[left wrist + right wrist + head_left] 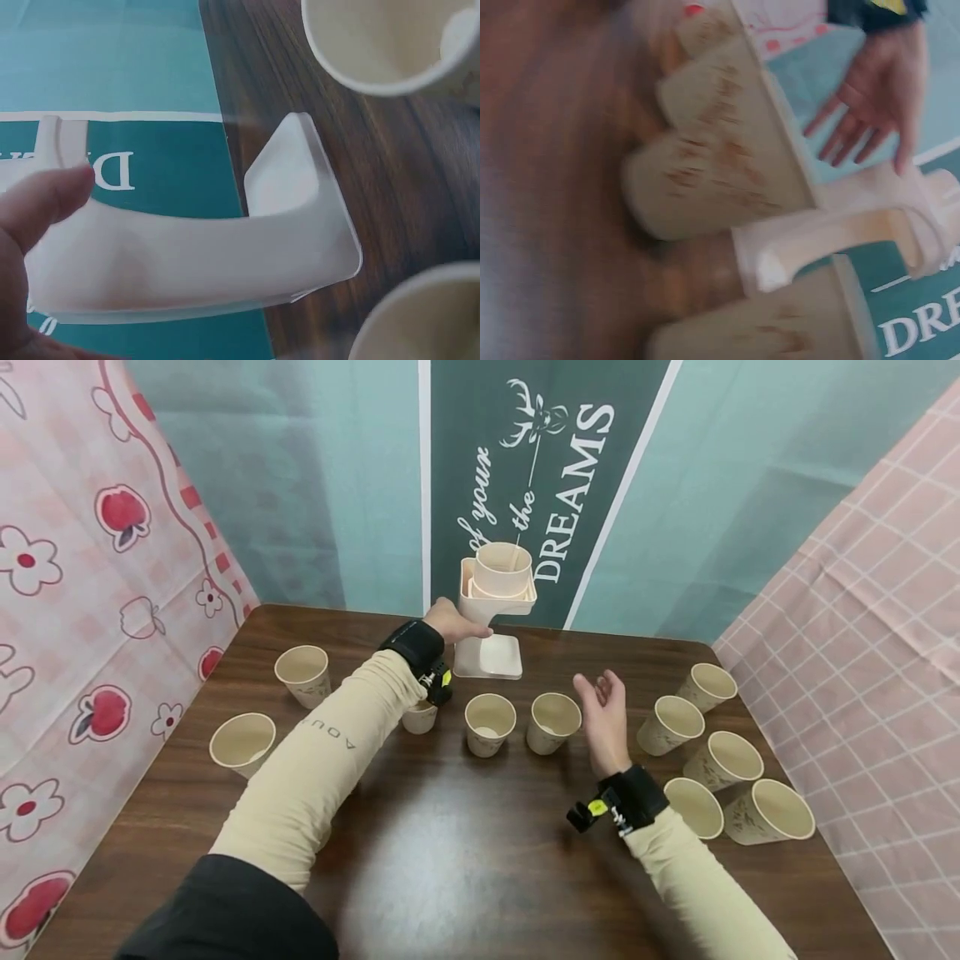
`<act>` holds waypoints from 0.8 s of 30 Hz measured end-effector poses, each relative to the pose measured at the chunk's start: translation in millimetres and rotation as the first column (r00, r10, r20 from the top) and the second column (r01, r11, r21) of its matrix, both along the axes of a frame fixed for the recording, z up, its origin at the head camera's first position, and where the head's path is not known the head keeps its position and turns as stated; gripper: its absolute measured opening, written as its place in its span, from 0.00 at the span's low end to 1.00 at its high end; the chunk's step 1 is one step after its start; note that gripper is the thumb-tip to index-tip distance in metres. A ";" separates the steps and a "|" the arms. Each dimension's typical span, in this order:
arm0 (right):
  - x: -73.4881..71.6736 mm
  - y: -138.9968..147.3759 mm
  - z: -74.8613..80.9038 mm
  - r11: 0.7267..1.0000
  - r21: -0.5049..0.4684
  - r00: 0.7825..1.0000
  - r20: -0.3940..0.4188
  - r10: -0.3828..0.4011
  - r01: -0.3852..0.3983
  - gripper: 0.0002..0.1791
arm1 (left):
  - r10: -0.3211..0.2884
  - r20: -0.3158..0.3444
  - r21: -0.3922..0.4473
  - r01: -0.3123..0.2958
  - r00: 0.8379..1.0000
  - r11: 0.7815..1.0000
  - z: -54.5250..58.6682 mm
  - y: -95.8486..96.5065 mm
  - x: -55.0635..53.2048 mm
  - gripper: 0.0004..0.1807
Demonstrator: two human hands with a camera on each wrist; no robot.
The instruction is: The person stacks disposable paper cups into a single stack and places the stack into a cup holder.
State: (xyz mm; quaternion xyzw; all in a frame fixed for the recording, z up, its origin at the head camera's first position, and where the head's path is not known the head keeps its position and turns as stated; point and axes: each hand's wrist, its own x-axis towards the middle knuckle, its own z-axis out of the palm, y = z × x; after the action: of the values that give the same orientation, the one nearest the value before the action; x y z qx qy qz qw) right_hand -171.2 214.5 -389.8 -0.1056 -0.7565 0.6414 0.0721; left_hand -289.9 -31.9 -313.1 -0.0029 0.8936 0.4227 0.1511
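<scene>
A cream C-shaped stand (487, 602) with a square base (491, 657) is at the back edge of the table. In its upper tray sits a round cup (502, 570) with a thin stick inside. My left hand (453, 620) is at the stand's neck, its thumb (52, 199) against the side in the left wrist view. In the right wrist view this hand's fingers (847, 135) look straight and spread. My right hand (606, 718) is beside a paper cup (551, 739), fingers loosely bent, holding nothing.
Another paper cup (486, 743) and a partly covered one (420, 720) continue the middle row. Two cups, one nearer (243, 756) and one farther (307, 692), stand at left. Several cups (723, 772) cluster at right. Curtains border the wooden table (442, 868).
</scene>
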 end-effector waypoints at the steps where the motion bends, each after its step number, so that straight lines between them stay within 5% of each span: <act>1: 4.3 -0.5 -5.6 1.000 -0.007 1.000 -0.016 0.001 -0.001 0.47 | 0.018 0.005 0.008 -0.018 1.000 1.000 -1.0 2.1 0.2 0.51; 9: 21.7 -4.0 -38.0 0.995 0.005 0.991 -0.085 0.100 -0.100 0.54 | 0.092 0.043 0.026 -0.093 0.995 0.995 1.7 14.5 8.9 0.60; 16: 18.4 -12.6 -58.2 0.991 0.053 0.992 -0.020 0.126 -0.125 0.60 | 0.207 -0.007 0.178 -0.203 0.978 0.963 -5.3 21.7 11.2 0.59; 24: 12.4 -21.4 -68.2 0.997 0.040 0.994 -0.093 0.062 -0.058 0.45 | 0.302 -0.063 0.096 -0.296 0.951 0.950 -28.8 35.1 -17.0 0.41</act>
State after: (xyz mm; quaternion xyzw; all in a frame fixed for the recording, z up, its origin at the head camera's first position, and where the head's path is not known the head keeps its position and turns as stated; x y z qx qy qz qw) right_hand -158.8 193.1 -458.0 -0.0510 -0.7670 0.6332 0.0901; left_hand -306.9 3.2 -341.9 -0.1157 0.8691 0.4782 0.0509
